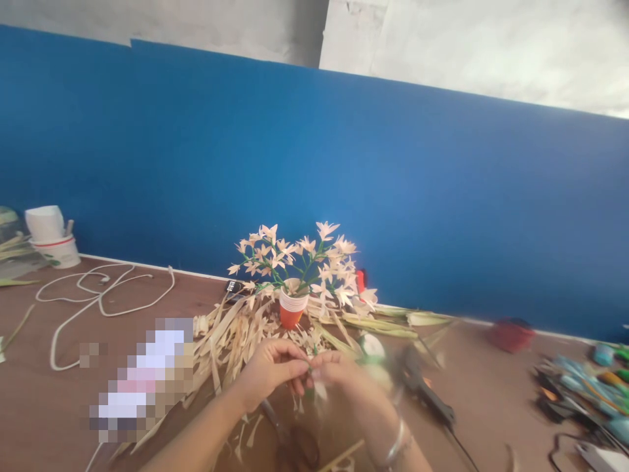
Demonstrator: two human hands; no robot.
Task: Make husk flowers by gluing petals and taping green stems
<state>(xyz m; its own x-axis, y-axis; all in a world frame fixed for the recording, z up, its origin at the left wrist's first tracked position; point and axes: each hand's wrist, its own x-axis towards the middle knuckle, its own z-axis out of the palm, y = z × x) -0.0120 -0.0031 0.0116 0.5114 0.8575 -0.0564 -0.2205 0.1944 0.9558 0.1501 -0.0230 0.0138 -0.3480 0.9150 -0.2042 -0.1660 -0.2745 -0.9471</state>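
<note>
Left hand [275,373] pinches a small green piece [309,371] between thumb and fingertips, just in front of the cup of flowers. Right hand [344,375] meets it there from the other side, its fingers bent in towards the same spot; it is blurred, and I cannot tell whether it grips the piece or only touches it. A pale scrap [320,391] shows just beneath the right fingers, and a silvery bracelet [396,442] circles that wrist.

Behind the hands, the orange and white cup [291,311] stands upright on the brown table [472,419], with pale flowers [278,255] on green stems spreading out of it to both sides. Dry husks [221,341] lie around its foot, thickest to the left. Scissors [298,447] lie below the hands, partly hidden by blur. To the right are a round white thing [372,345], a dark glue gun [428,388] with its cord, a dark red item [511,335] near the wall, and a jumble of coloured items [580,387] at the edge of view.

On the left, a white cable [101,298] loops across the table near a pixelated object [142,380], and white cups [55,250] stand by the blue panel [275,151].
</note>
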